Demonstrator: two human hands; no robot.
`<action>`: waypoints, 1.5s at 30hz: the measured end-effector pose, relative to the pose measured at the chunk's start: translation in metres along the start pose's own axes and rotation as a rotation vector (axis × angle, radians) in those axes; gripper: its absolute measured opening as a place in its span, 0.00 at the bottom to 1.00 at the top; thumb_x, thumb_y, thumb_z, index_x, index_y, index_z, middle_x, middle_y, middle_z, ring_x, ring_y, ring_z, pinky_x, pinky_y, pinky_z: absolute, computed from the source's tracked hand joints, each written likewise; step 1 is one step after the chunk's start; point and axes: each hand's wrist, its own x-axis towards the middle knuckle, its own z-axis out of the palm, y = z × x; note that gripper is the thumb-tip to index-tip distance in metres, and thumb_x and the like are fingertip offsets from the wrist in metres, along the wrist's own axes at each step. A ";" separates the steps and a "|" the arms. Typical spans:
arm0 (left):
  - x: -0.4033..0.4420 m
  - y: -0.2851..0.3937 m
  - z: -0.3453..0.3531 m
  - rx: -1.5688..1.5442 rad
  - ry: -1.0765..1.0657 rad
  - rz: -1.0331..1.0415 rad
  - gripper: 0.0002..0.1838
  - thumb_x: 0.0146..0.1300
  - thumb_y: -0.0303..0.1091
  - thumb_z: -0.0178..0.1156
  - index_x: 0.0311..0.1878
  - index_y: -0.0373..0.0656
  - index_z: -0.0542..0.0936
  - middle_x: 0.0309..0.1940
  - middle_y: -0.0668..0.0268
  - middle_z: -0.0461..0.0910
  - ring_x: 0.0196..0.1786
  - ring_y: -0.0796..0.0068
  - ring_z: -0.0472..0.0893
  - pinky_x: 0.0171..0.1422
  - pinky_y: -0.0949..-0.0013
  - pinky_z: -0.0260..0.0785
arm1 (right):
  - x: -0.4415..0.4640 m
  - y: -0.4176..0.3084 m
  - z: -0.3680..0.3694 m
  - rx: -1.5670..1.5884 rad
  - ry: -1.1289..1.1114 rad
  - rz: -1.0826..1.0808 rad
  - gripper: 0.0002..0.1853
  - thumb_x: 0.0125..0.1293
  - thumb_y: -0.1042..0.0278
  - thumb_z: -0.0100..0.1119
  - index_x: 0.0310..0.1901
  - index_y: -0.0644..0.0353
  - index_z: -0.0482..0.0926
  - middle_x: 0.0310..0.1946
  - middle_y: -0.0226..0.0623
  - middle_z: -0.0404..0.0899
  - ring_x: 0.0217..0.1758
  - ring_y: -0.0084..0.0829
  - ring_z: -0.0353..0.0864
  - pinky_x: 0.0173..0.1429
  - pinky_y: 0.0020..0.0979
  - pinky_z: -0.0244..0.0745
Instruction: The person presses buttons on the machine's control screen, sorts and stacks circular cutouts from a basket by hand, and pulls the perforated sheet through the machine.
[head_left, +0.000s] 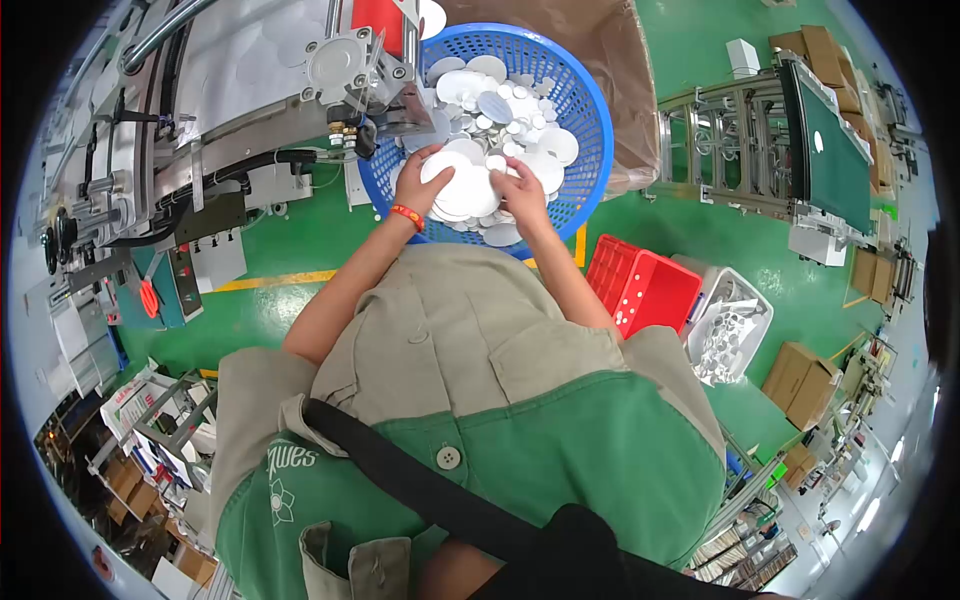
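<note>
Several large white discs (461, 190) lie bunched together between my two hands, above the near part of a blue perforated basket (590, 130). My left hand (422, 182) grips their left edge, its thumb lying on top. On the other side, the thumb and fingers of my right hand (522, 194) close on the right edge. A small white disc (495, 162) shows at my right fingertips; whether they hold it is unclear. Many loose discs of mixed sizes, white and greyish, fill the basket beneath and beyond my hands.
A metal machine (340, 75) reaches over the basket's left rim. Behind the basket stands a large brown-lined box (625, 90). To my right are a red crate (655, 285), a pale bin (745, 310) with white scraps, and a conveyor (835, 150). Cardboard boxes (803, 385) sit farther right.
</note>
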 end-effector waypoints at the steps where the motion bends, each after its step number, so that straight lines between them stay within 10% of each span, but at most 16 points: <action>1: 0.001 -0.003 -0.003 -0.007 0.024 -0.079 0.26 0.53 0.32 0.69 0.55 0.38 0.72 0.47 0.61 0.78 0.48 0.73 0.78 0.53 0.72 0.71 | 0.003 -0.001 -0.005 0.053 0.005 0.001 0.27 0.64 0.66 0.59 0.63 0.61 0.62 0.36 0.36 0.83 0.33 0.23 0.81 0.32 0.26 0.78; 6: -0.006 -0.002 -0.007 0.071 0.080 -0.243 0.26 0.54 0.34 0.69 0.55 0.37 0.73 0.46 0.61 0.79 0.45 0.73 0.79 0.48 0.74 0.73 | 0.014 0.005 -0.019 -0.428 0.104 -0.116 0.55 0.56 0.51 0.68 0.71 0.63 0.37 0.45 0.46 0.79 0.34 0.28 0.81 0.29 0.26 0.77; 11: -0.011 0.004 0.003 0.188 -0.022 -0.218 0.30 0.53 0.41 0.69 0.56 0.38 0.71 0.40 0.60 0.81 0.38 0.73 0.81 0.40 0.74 0.73 | 0.012 0.025 -0.003 -0.544 -0.244 -0.165 0.34 0.47 0.51 0.73 0.52 0.66 0.76 0.43 0.41 0.80 0.44 0.28 0.79 0.49 0.28 0.73; 15: -0.008 0.003 -0.012 -0.460 -0.150 -0.422 0.23 0.62 0.28 0.57 0.60 0.37 0.67 0.44 0.58 0.79 0.45 0.71 0.80 0.48 0.73 0.73 | 0.007 0.006 -0.004 -0.141 -0.221 0.064 0.25 0.56 0.66 0.68 0.54 0.66 0.73 0.45 0.36 0.80 0.44 0.24 0.80 0.48 0.26 0.75; 21: -0.021 0.034 -0.025 -0.343 -0.341 -0.459 0.30 0.61 0.20 0.55 0.67 0.45 0.61 0.47 0.56 0.80 0.46 0.74 0.80 0.49 0.73 0.73 | 0.012 0.002 -0.033 0.169 -0.255 0.266 0.21 0.59 0.69 0.64 0.54 0.62 0.73 0.46 0.34 0.80 0.46 0.27 0.81 0.51 0.29 0.76; 33: -0.019 0.037 -0.019 -0.013 -0.411 -0.140 0.40 0.50 0.23 0.66 0.66 0.50 0.61 0.42 0.61 0.83 0.42 0.75 0.82 0.46 0.72 0.73 | 0.016 -0.031 -0.064 -0.054 -0.122 -0.128 0.24 0.56 0.70 0.67 0.55 0.63 0.72 0.46 0.36 0.80 0.47 0.26 0.79 0.51 0.28 0.75; 38: -0.021 0.071 -0.011 0.991 -0.330 0.008 0.47 0.50 0.21 0.60 0.72 0.59 0.50 0.45 0.52 0.81 0.43 0.52 0.81 0.49 0.60 0.75 | 0.021 -0.044 -0.079 -0.244 0.061 -0.323 0.32 0.58 0.75 0.64 0.64 0.57 0.62 0.49 0.39 0.77 0.50 0.30 0.79 0.51 0.30 0.76; 43: -0.006 0.008 -0.022 0.305 -0.188 0.005 0.35 0.55 0.23 0.60 0.68 0.42 0.61 0.50 0.58 0.80 0.52 0.70 0.79 0.55 0.71 0.71 | -0.009 -0.060 -0.046 0.123 -0.056 -0.266 0.42 0.58 0.79 0.61 0.71 0.50 0.51 0.58 0.42 0.70 0.56 0.32 0.75 0.58 0.33 0.71; 45: -0.015 0.019 -0.002 -0.254 -0.171 -0.292 0.25 0.63 0.24 0.52 0.64 0.38 0.65 0.56 0.60 0.76 0.53 0.69 0.78 0.55 0.70 0.72 | -0.008 -0.033 -0.031 0.142 -0.138 -0.111 0.42 0.57 0.79 0.61 0.71 0.52 0.51 0.58 0.39 0.70 0.55 0.30 0.73 0.58 0.33 0.69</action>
